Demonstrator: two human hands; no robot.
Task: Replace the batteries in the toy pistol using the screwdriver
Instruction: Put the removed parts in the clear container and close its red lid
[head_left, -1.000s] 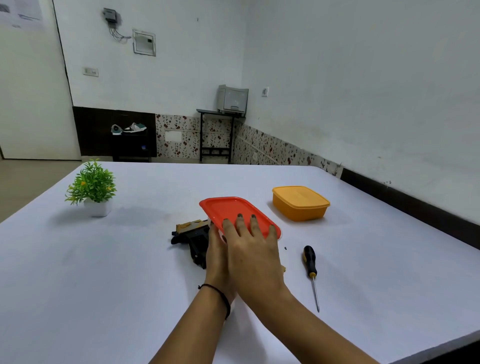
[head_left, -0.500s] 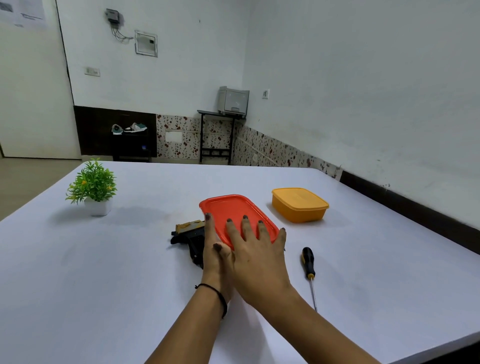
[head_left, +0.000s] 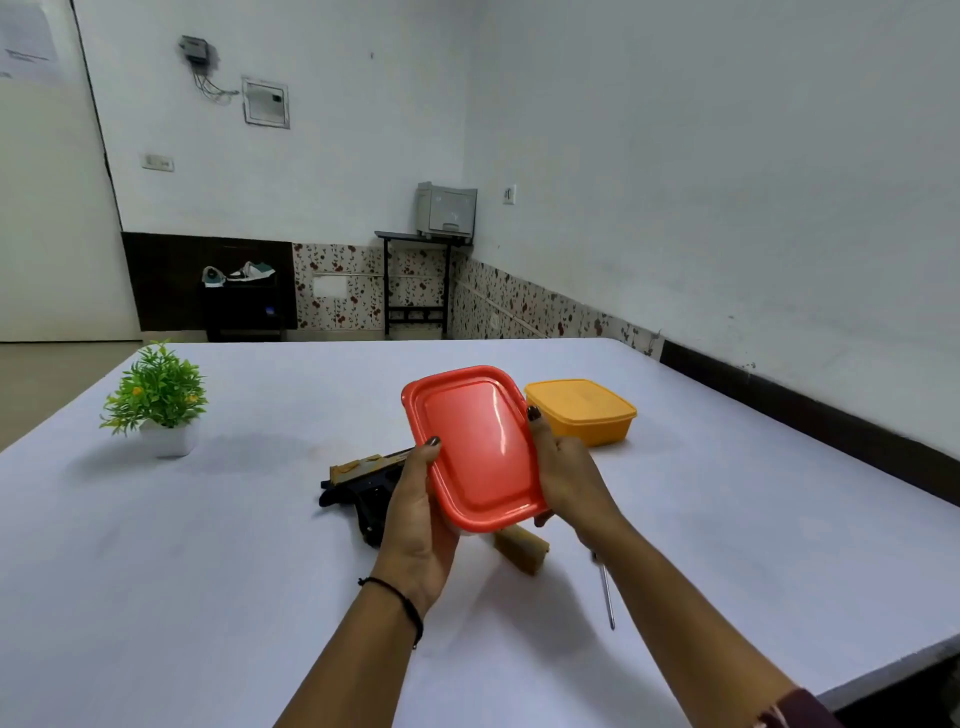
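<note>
Both hands hold a red-lidded plastic box lifted off the white table, tilted with its lid toward me. My left hand grips its left side, thumb on the lid's edge. My right hand grips its right side. The black and tan toy pistol lies on the table behind my left hand, partly hidden. A tan piece lies below the box. Only the metal shaft of the screwdriver shows beside my right forearm; its handle is hidden.
A closed orange box stands on the table just behind the red one. A small potted plant sits at the table's left. The wall runs close along the table's right side.
The red box was on the table under my flat right hand. Now both hands grip its sides and have lifted and tilted it toward me.
</note>
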